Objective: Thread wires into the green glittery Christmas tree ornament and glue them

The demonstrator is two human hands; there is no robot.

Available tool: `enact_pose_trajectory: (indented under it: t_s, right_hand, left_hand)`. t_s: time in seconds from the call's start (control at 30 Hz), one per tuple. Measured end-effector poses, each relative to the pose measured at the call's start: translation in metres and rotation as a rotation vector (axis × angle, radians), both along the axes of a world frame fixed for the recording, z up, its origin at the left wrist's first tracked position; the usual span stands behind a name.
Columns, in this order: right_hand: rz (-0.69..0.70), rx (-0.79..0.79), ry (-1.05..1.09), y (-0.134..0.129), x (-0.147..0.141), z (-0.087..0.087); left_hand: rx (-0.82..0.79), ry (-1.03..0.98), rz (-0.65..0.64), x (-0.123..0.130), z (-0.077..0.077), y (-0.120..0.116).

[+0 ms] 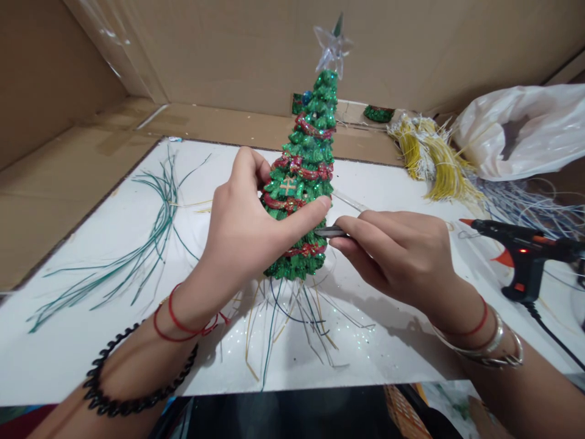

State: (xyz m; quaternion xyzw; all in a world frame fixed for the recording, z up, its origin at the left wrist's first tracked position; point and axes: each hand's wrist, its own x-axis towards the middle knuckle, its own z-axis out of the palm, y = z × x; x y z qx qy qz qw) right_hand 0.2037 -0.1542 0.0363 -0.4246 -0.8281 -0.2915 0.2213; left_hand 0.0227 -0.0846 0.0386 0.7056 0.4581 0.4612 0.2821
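Observation:
A glittery green Christmas tree figure (308,146) with red garlands stands upright near the middle, topped by a clear star (331,52). My left hand (256,213) is wrapped round its left side, the thumb across the front. Pinched in my right hand (393,250) is a dark, slim metal tool (329,231), whose tip meets the tree's lower right side. Several thin wires (297,317), yellow, green, blue and grey, spread out from under the tree's base.
Green wires (158,225) lie on the white board (109,360) at left. At right are a black glue gun (525,256) with a red light, yellow wire bundles (429,155), blue-white wires (525,201) and a white plastic bag (525,131). Cardboard walls (228,55) stand behind.

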Motion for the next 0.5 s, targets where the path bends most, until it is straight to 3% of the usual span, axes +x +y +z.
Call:
enact_pose_trajectory:
  t_s: [0.5]
  right_hand:
    - [0.003, 0.004, 0.032, 0.0001, -0.0006, -0.0017]
  left_hand:
    - [0.0, -0.012, -0.003, -0.0001, 0.0, 0.0005]
